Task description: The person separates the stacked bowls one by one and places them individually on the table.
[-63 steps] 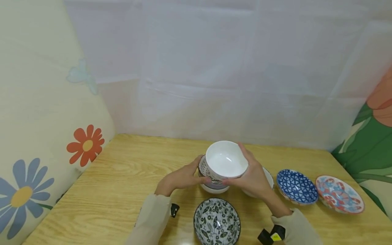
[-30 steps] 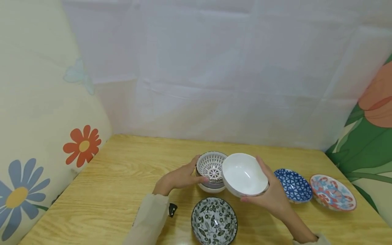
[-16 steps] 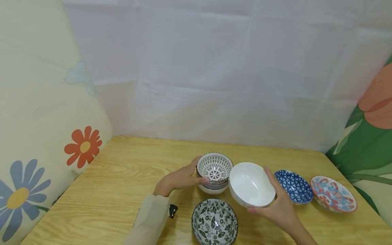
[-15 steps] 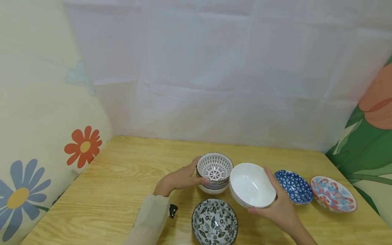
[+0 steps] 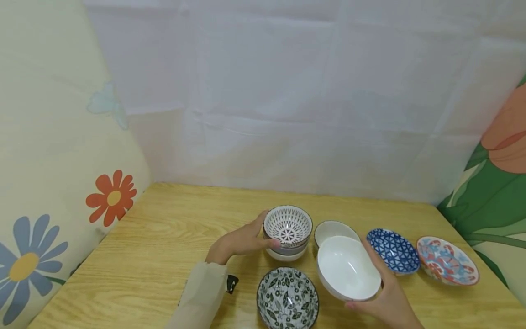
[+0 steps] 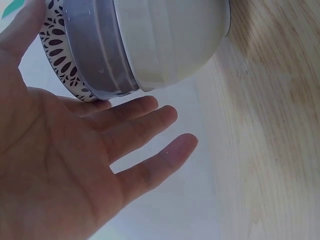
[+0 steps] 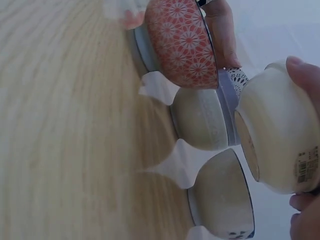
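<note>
My right hand [image 5: 384, 290] grips a plain white bowl [image 5: 349, 267] by its right side, thumb at the near rim; the right wrist view shows its cream outside with a printed label [image 7: 307, 165]. Tilted toward me, it is held above the table. My left hand [image 5: 242, 240] holds the left side of a stack of bowls, its thumb over the rim of the black-and-white patterned top bowl [image 5: 287, 225]. Under that one are a grey bowl [image 6: 102, 50] and a cream bowl [image 6: 170, 40]. The other left fingers extend along the stack's side.
A leaf-patterned bowl [image 5: 287, 299] stands in front of the stack. Behind the held bowl is another pale bowl [image 5: 333, 228], partly covered. A blue patterned bowl [image 5: 393, 250] and a red-and-blue flowered bowl [image 5: 448, 260] sit to the right on the wooden table [image 5: 164, 256].
My right hand has lifted the white bowl off the patterned bowl and carried it right and toward me, uncovering the pale bowl behind. My left hand has stayed at the stack.
</note>
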The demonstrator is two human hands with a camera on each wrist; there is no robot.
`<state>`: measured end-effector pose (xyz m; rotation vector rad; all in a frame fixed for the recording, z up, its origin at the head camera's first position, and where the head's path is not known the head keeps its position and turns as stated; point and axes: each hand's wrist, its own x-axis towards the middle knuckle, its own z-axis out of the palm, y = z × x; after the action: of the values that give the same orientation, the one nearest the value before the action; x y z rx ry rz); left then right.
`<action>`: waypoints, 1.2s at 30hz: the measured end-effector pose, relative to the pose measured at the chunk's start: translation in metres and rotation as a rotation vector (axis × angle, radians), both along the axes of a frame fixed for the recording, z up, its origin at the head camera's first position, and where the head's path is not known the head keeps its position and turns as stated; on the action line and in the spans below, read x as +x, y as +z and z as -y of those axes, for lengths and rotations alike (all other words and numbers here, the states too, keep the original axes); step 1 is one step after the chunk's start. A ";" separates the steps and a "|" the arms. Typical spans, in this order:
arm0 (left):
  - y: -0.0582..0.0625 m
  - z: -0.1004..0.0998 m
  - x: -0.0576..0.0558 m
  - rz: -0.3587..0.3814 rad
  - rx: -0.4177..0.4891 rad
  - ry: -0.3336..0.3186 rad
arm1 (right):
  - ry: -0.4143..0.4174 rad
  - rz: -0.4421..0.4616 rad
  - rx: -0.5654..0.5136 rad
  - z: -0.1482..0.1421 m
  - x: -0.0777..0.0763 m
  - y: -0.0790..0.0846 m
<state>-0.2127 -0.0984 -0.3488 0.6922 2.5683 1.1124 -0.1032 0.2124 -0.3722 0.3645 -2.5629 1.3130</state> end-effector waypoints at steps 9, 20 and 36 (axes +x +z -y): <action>-0.004 0.000 -0.001 -0.003 0.021 -0.017 | -0.005 0.101 0.020 -0.010 0.011 -0.012; -0.005 0.001 0.001 0.004 0.009 -0.012 | 0.202 -0.026 -0.082 -0.024 0.009 -0.033; -0.003 0.000 -0.001 0.013 -0.025 0.004 | 0.165 0.177 -0.091 -0.032 0.008 -0.041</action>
<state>-0.2138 -0.0989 -0.3518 0.6718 2.5690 1.0810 -0.0948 0.2448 -0.4137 0.4702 -2.6519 1.5806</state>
